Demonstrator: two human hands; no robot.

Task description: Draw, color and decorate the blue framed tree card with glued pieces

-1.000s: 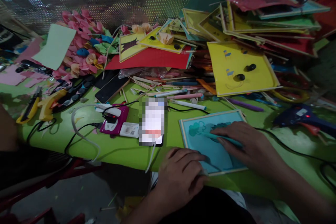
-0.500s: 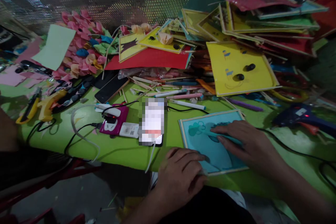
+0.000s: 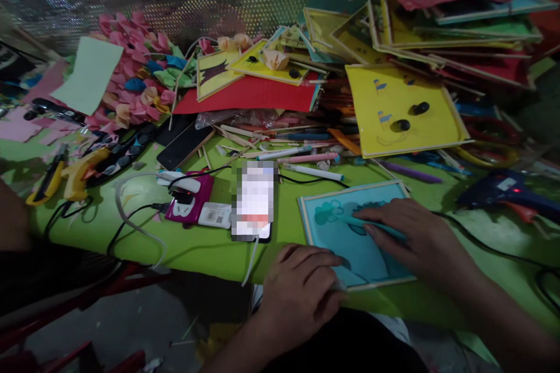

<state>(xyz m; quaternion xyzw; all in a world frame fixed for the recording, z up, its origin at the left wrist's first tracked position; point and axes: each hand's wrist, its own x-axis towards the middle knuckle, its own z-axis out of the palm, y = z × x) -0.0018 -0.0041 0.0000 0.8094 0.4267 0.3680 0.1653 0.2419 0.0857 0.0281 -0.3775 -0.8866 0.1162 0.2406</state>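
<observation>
A blue card (image 3: 363,256) edged with thin wooden sticks lies at the table's front edge, bearing dark drawn outlines and a cloud-like shape partly filled in green. Closed around a teal marker pen (image 3: 391,230), my right hand (image 3: 420,239) rests over the card's right side. The pen's tip points left, at the green shape. My left hand (image 3: 301,285) is at the card's near left corner, fingers bent over its edge; the thumb is mostly hidden.
A phone (image 3: 254,201) with a lit screen lies left of the card, beside a purple power strip (image 3: 203,186). Behind are loose pens, sticks and a yellow framed card (image 3: 394,93). A blue glue gun (image 3: 507,192) lies right, a yellow glue gun (image 3: 83,175) left.
The pen in my right hand has shifted slightly left over the green shape. My left hand has stayed at the card's corner. The camera view has moved a little.
</observation>
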